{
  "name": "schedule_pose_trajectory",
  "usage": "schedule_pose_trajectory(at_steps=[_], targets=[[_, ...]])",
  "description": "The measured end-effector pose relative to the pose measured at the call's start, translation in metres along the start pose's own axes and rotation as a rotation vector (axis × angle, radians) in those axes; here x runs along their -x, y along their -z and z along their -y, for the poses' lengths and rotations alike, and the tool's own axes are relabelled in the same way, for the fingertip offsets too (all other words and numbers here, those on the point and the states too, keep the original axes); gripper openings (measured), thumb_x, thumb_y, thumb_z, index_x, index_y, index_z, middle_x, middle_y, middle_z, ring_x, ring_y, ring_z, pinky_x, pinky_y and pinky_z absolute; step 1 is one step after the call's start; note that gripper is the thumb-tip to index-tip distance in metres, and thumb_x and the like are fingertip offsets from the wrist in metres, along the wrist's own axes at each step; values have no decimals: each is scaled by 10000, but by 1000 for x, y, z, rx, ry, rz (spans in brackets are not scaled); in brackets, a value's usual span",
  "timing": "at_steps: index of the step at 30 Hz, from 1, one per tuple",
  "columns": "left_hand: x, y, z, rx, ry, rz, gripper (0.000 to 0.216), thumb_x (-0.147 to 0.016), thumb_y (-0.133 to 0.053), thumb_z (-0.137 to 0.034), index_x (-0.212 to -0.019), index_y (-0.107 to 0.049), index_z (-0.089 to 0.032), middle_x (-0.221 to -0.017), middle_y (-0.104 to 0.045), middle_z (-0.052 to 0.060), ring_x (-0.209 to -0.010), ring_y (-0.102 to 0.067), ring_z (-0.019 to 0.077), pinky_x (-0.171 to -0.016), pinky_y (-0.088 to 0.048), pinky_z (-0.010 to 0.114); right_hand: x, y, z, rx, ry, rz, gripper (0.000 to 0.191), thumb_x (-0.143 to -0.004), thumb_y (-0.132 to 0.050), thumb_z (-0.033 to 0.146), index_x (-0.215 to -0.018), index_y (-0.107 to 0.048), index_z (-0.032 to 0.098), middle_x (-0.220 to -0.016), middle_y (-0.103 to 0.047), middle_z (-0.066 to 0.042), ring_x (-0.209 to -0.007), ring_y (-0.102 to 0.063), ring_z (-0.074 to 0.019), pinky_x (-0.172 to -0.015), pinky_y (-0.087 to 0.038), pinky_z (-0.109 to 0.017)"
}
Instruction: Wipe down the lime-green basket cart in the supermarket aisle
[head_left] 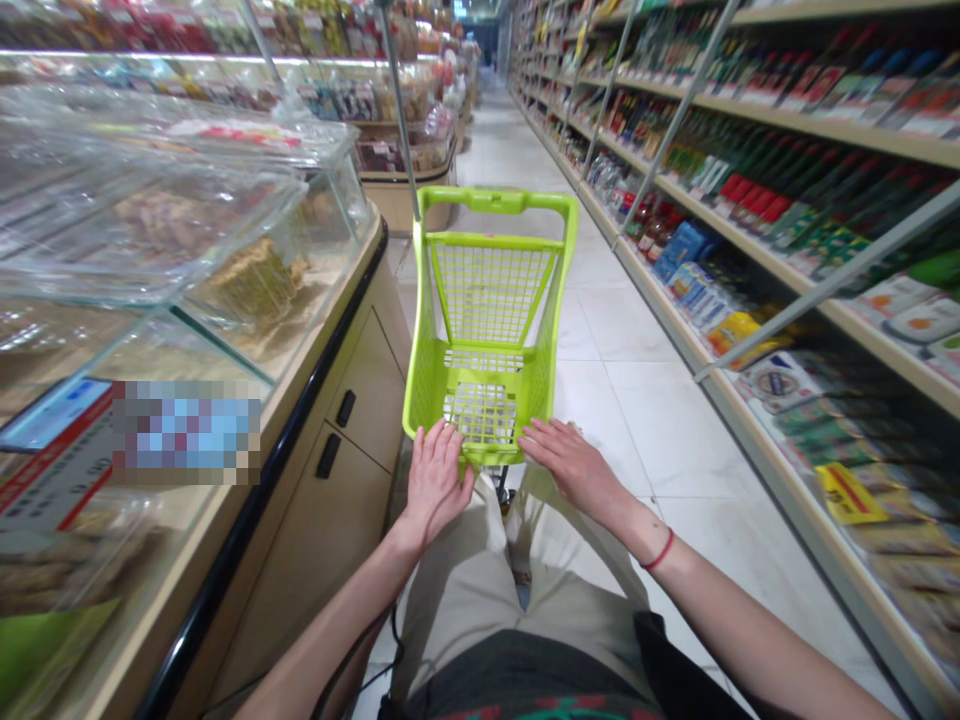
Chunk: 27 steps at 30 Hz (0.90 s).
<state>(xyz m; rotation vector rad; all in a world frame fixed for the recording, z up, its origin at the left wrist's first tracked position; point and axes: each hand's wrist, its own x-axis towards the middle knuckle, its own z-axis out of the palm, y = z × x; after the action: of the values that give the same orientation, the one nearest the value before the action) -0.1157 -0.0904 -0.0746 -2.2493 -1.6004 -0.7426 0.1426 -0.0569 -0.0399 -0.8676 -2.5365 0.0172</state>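
Note:
A lime-green rolling shopping basket point(486, 362) with mesh walls stands in the aisle straight ahead of me, its handle point(495, 200) raised at the far end. Both hands hold its near rim. My left hand point(436, 475) is at the near left corner, fingers laid over the edge and thumb low beside it. At the near right corner, my right hand point(574, 460) has its fingers across the rim, pointing left; a red band circles that wrist. No goods show inside the basket, whose grid floor is visible. My legs are close behind it.
On the left runs a wooden counter point(330, 440) with glass-fronted food bins point(247, 290) and a price sign point(56, 480). Tall shelves point(750, 230) of bottles and packets line the right side. Pale floor tiles point(600, 310) lead down the aisle between them.

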Motion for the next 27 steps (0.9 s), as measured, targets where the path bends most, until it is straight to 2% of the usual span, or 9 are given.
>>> schedule_pose_trajectory(at_steps=[4,7,10,13,15,19,22,27], targets=[[-1,0,-1,1,0,21,465,-832,-565,-274,-1253,-508,-85,-1290,-601,179,-1320,-465,336,-1184,-251,549,-18,-22,23,37,-6,-69,503,-920,-439,12,-1386,-525,178,-1346,-621,-130,-1314,-530,-227,-1097,-451,-479],[-2,2,2,9,-17,54,482,-827,-573,-270,-1270,-513,-89,-1311,-597,170,-1312,-475,314,-1188,-264,517,-28,-30,33,47,-22,-90,479,-930,-458,38,-1386,-527,169,-1342,-621,-143,-1297,-544,-229,-1088,-456,-477],[-4,7,7,4,-26,84,430,-837,-563,-250,-1251,-544,-137,-1305,-605,141,-1294,-495,293,-1192,-249,525,-27,-24,31,71,-14,-61,477,-930,-464,39,-1373,-545,197,-1351,-619,-119,-1301,-538,-245,-1107,-414,-528],[-6,11,13,-37,-7,91,344,-844,-569,-251,-1183,-600,-201,-1314,-591,130,-1317,-467,329,-1180,-198,621,-14,-10,22,130,-35,-19,484,-926,-466,34,-1354,-567,238,-1377,-601,-101,-1312,-523,-275,-1114,-375,-583],[-7,12,18,-53,-28,85,327,-852,-576,-262,-1174,-613,-218,-1317,-585,131,-1317,-461,348,-1165,-204,649,-4,-4,15,149,-60,0,522,-911,-444,2,-1359,-562,242,-1396,-584,-103,-1327,-507,-272,-1113,-375,-578],[-9,11,31,-21,-56,19,376,-892,-572,-310,-1244,-570,-178,-1263,-622,130,-1239,-532,287,-1149,-326,531,5,-2,7,132,-74,-5,596,-873,-388,-57,-1366,-556,231,-1400,-577,-113,-1358,-474,-247,-1104,-404,-543],[-11,11,41,-2,-77,-15,340,-909,-577,-324,-1208,-571,-162,-1184,-660,109,-1158,-580,244,-1105,-398,440,4,-5,2,115,-74,-27,581,-878,-383,-50,-1347,-576,234,-1368,-603,-111,-1351,-484,-242,-1095,-418,-541],[-15,7,43,13,-112,-24,244,-919,-575,-315,-1122,-594,-181,-990,-685,61,-981,-611,211,-1108,-404,444,3,-8,-1,116,-99,-66,565,-884,-380,-38,-1353,-568,216,-1341,-624,-113,-1343,-494,-241,-1096,-430,-526]])
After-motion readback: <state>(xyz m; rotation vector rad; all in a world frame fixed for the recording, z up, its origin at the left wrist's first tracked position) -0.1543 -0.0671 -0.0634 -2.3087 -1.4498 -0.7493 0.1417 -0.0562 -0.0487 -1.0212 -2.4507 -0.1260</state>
